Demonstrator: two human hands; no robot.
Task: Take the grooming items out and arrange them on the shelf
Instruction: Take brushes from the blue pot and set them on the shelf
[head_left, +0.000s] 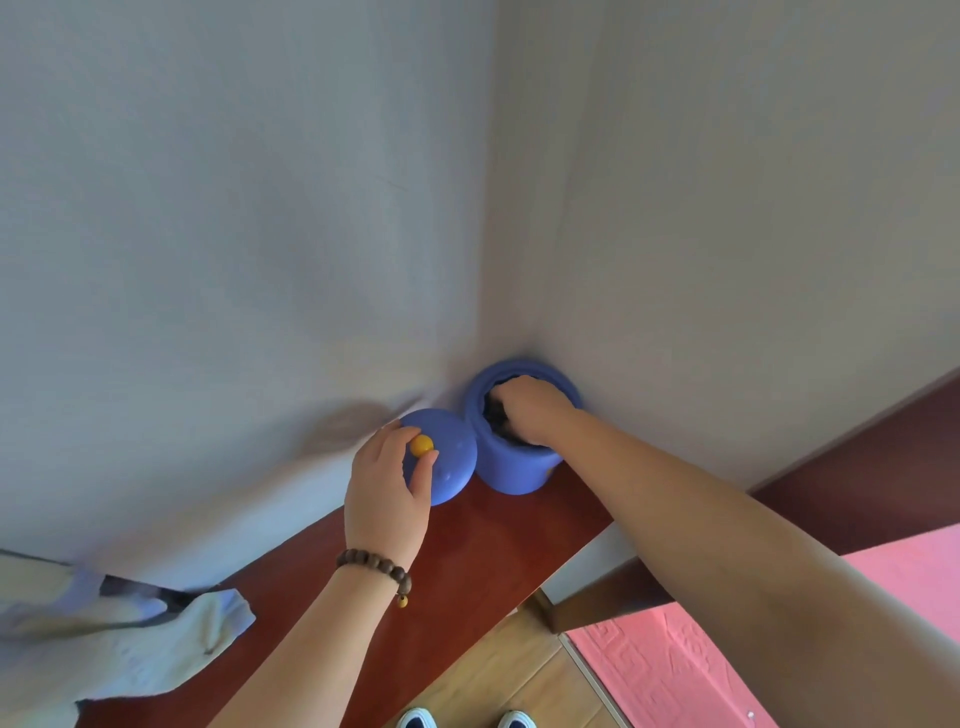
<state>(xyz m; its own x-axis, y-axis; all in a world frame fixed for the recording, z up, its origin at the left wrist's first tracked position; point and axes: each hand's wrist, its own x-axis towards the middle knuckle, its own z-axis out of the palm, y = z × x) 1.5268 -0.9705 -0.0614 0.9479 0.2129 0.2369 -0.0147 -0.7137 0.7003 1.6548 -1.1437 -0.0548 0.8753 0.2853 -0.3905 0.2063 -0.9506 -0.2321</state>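
A crumpled white cloth (119, 644) lies at the left end of the glossy reddish-brown wooden shelf (457, 551), draped partly over its front edge. The left hand (389, 483), a brown beaded bracelet (376, 569) on its wrist, pinches the small yellow knob (421, 445) of a smooth domed blue lid (452, 457) resting on the shelf. Touching it, the round matte blue jar (511, 462) sits tucked into the wall corner. The right hand (530, 408) is plunged into its mouth among dark contents (496, 413); its fingers are hidden, so its grip cannot be told. Bare shelf lies between cloth and lid
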